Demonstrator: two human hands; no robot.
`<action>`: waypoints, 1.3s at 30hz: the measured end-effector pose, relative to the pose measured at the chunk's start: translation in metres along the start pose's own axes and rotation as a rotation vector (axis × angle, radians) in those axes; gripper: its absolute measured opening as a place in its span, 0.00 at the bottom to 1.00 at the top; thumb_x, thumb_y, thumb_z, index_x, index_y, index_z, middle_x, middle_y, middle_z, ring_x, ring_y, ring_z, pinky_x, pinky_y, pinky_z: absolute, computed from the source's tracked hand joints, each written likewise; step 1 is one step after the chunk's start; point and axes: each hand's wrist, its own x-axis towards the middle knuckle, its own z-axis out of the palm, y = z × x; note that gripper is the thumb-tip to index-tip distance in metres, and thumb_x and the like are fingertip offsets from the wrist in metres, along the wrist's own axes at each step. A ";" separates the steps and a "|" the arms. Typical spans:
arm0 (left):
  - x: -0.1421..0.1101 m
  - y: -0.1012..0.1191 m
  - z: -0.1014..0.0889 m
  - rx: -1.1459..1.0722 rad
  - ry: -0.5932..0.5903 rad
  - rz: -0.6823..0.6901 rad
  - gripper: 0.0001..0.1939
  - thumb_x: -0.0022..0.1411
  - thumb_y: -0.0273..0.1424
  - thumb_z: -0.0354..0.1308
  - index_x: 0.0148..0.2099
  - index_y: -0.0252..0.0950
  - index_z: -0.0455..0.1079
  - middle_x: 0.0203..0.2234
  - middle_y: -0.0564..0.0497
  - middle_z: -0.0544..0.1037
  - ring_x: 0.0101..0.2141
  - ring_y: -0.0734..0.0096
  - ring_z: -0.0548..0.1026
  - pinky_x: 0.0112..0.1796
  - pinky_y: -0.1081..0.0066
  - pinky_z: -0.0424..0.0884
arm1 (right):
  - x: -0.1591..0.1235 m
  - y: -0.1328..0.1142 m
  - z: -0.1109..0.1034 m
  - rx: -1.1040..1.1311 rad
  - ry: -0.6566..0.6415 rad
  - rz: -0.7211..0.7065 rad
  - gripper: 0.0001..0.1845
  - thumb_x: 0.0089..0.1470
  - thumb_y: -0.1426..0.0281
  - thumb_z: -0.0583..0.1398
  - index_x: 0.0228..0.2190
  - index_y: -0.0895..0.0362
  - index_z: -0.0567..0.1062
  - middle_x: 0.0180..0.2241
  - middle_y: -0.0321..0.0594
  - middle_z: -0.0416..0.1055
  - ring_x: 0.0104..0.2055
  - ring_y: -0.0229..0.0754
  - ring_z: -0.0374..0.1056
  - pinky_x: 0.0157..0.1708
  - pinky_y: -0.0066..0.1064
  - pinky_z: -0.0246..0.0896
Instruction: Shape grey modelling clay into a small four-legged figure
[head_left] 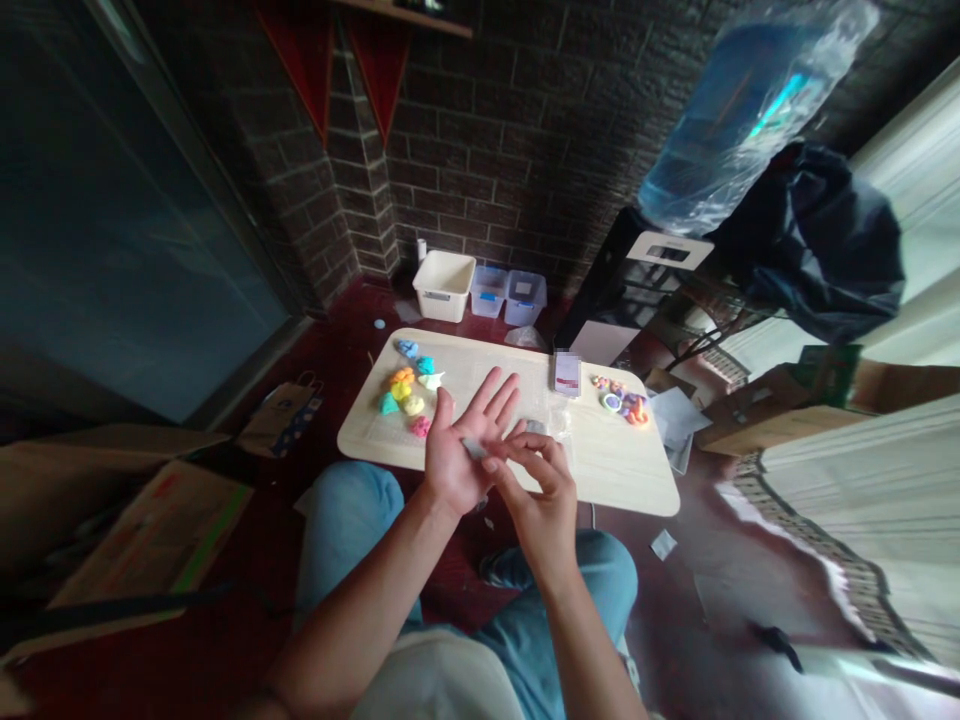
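My left hand [469,455] is turned palm up, its fingers stretched out and spread. A small grey piece of what looks like modelling clay [473,447] lies on that palm. Over the palm comes my right hand [536,475], fingers bent and thumb near the fingertips in a pinch beside the grey piece. What sits between those fingertips is too small to make out. Behind the right hand a grey lump [535,427] rests on the low table [615,470]. Left of my hands are coloured clay lumps, among them an orange one [402,377] and a pink one [420,426].
A phone [567,373] stands at the table's back edge. Small shaped clay pieces [636,409] lie at the right end. Beyond the table are a white bin [444,287], two clear boxes [525,298] and a water dispenser [622,270]. Cardboard boxes [150,530] flank me.
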 end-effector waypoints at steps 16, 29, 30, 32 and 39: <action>-0.004 -0.005 0.017 0.004 -0.053 0.061 0.37 0.67 0.55 0.34 0.65 0.37 0.61 0.64 0.45 0.63 0.67 0.59 0.53 0.63 0.57 0.50 | -0.006 -0.013 0.001 -0.332 0.093 -0.257 0.04 0.57 0.70 0.64 0.37 0.54 0.78 0.32 0.38 0.73 0.37 0.43 0.65 0.40 0.40 0.57; -0.001 -0.019 0.014 -0.086 0.077 0.085 0.30 0.70 0.49 0.36 0.61 0.38 0.66 0.62 0.49 0.67 0.66 0.61 0.55 0.63 0.58 0.54 | 0.021 -0.014 0.019 -0.075 0.021 0.028 0.28 0.68 0.58 0.39 0.66 0.49 0.50 0.70 0.43 0.40 0.72 0.47 0.34 0.66 0.56 0.36; -0.003 -0.021 0.014 -0.082 0.079 0.091 0.30 0.70 0.50 0.35 0.62 0.42 0.65 0.64 0.52 0.64 0.67 0.61 0.52 0.64 0.56 0.53 | 0.023 -0.012 0.025 -0.105 -0.035 0.032 0.29 0.68 0.58 0.37 0.67 0.47 0.43 0.71 0.42 0.33 0.73 0.47 0.27 0.66 0.58 0.30; -0.005 -0.025 0.016 -0.066 0.077 0.104 0.29 0.70 0.51 0.34 0.63 0.49 0.64 0.66 0.58 0.61 0.68 0.61 0.47 0.64 0.53 0.52 | 0.026 -0.010 0.034 -0.149 -0.086 0.021 0.30 0.68 0.57 0.35 0.67 0.46 0.33 0.72 0.39 0.26 0.72 0.47 0.20 0.66 0.61 0.25; -0.007 -0.018 0.021 -0.033 0.059 0.088 0.30 0.66 0.57 0.31 0.63 0.60 0.61 0.66 0.68 0.56 0.69 0.62 0.39 0.66 0.50 0.42 | 0.021 -0.018 0.033 -0.203 -0.150 -0.102 0.31 0.66 0.54 0.30 0.66 0.44 0.26 0.71 0.34 0.22 0.72 0.47 0.18 0.66 0.59 0.25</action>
